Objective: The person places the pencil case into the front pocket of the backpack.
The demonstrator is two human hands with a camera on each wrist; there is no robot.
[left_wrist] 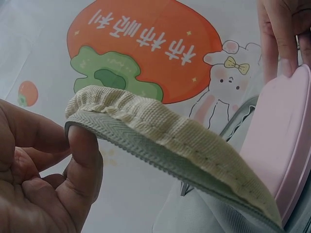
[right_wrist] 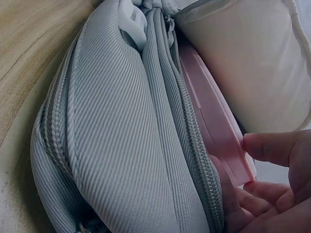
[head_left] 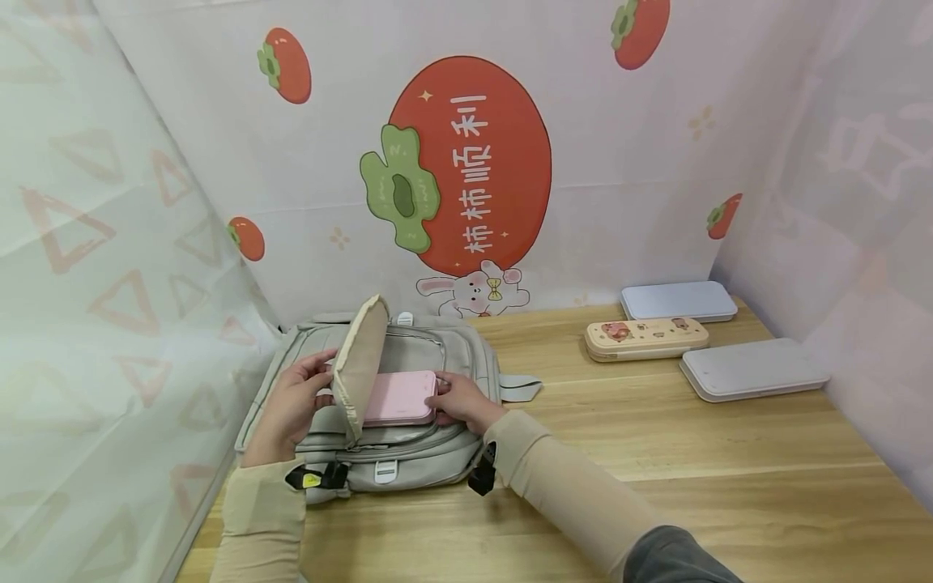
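Note:
A grey backpack lies flat on the wooden table with its front pocket unzipped. My left hand pinches the zipped edge of the pocket flap and holds it raised, its cream lining showing. At the pocket opening lies a pink pencil case, partly hidden behind the flap. My right hand grips the case's right end between thumb and fingers. In the right wrist view the pink case sits just inside the zipper, beneath the flap.
On the table's right side are a light blue case, a cream case with printed pictures and a grey case. A strap sticks out from the backpack's right side. Printed cloth walls stand at the back and sides.

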